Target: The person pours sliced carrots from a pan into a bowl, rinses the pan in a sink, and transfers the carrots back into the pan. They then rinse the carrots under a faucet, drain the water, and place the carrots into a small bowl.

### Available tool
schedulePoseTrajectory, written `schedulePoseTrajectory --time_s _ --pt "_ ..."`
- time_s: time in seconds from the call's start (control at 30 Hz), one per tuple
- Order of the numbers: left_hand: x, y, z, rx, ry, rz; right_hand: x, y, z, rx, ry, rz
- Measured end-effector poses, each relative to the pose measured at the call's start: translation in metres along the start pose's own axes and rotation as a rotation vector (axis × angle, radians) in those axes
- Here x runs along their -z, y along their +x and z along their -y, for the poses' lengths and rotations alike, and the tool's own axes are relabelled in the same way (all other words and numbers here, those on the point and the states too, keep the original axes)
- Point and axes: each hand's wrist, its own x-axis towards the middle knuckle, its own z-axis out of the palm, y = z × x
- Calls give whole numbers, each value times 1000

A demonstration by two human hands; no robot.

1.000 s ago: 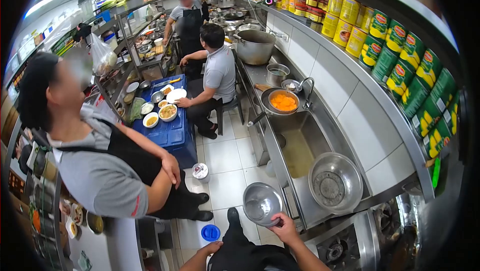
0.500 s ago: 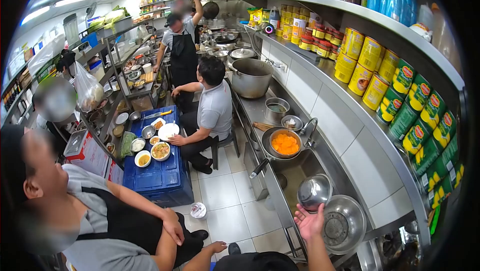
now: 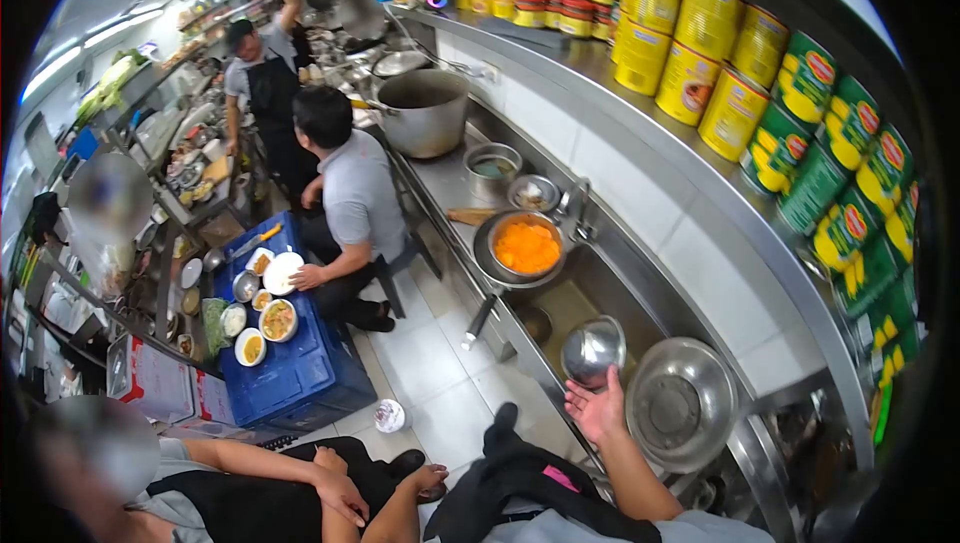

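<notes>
the small metal bowl [image 3: 594, 348] was over the near end of the sink [image 3: 568, 311], toward the aisle-side edge of the counter [image 3: 440, 171]. our right hand [image 3: 598, 410] was just beside its rim, palm up, with the fingers spread and pinching nothing; we could not tell whether the fingertips touched the metal, nor whether the bowl rested on anything. our left hand [image 3: 430, 476] was low, well apart from the sink, with no object seen in it; we could not tell whether its fingers were spread or pressed together.

as to progress, we judged the handling of the bowl to be partly done: it was already over the sink and outside any closed grip, but not nested in the wide metal basin [image 3: 680, 405] at the counter's near end. we could make out no stream from the faucet [image 3: 578, 211], and whether the bowl had been washed could not be read.

farther along, a bowl of orange pieces [image 3: 527, 247] sat in a long-handled pan [image 3: 477, 325], its handle pointing past the aisle-side edge. beyond these we noted a small pot [image 3: 493, 171] and a large pot [image 3: 425, 121] on the counter.
</notes>
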Motion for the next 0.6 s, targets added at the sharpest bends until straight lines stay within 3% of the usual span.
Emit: schedulePoseTrajectory --time_s 0.1,0.27,0.37,0.4,0.47,0.6 --pt "35 5 -28 -39 -288 -78 -9 30 9 45 -63 -77" --pt "133 31 -112 -404 -634 -422 -15 80 37 71 -73 -37" --pt "175 -6 -206 -637 -575 -618 -16 109 59 121 -63 -91" --pt "184 -13 -232 -637 -575 -632 -20 116 63 115 -61 -79" --pt "196 -19 -289 -851 -481 -666 -28 126 76 174 -87 -177" --pt "187 -29 -398 -1136 -190 -643 -19 157 92 214 -129 -128"
